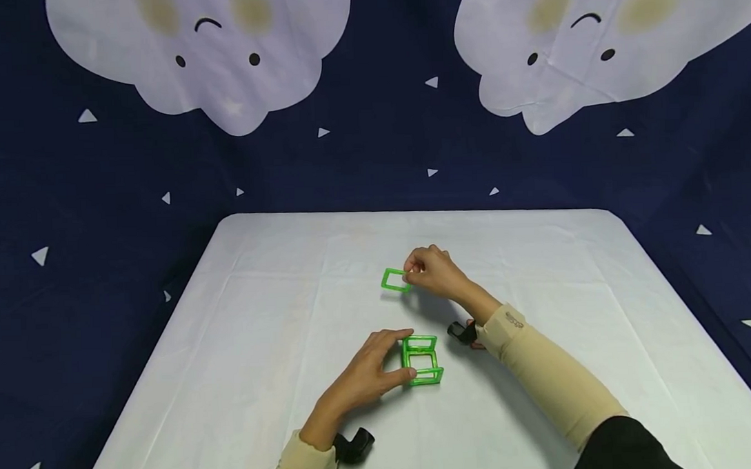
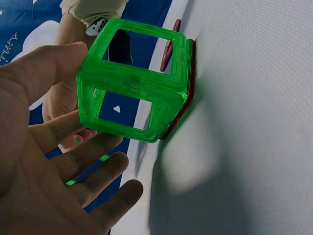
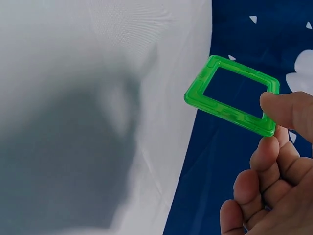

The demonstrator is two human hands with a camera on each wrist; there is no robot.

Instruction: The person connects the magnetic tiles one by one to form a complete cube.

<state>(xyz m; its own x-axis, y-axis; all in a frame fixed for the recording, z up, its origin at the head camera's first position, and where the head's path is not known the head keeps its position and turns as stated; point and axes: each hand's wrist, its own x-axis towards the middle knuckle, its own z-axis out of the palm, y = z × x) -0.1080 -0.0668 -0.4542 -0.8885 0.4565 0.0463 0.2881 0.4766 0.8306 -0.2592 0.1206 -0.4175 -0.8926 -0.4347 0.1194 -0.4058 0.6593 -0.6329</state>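
A small open-sided frame of green magnetic tiles (image 1: pixel 421 360) stands on the white table. My left hand (image 1: pixel 377 369) grips it between thumb and forefinger at its left side. In the left wrist view, the tile frame (image 2: pixel 132 81) shows a dark red strip along its base against the cloth, and the other left fingers are spread apart. Farther back, my right hand (image 1: pixel 437 270) pinches a single green square magnetic tile (image 1: pixel 394 280) by its right edge. The right wrist view shows this tile (image 3: pixel 234 95) held above the table by the thumb and a finger, whose tip is partly hidden.
A white cloth covers the table (image 1: pixel 278 279). Behind it hangs a dark blue curtain (image 1: pixel 379 158) with white clouds and small triangles. Black cameras (image 1: pixel 354 446) are strapped to both wrists. In the left wrist view, a thin reddish object (image 2: pixel 170 46) appears beyond the tiles, its kind unclear.
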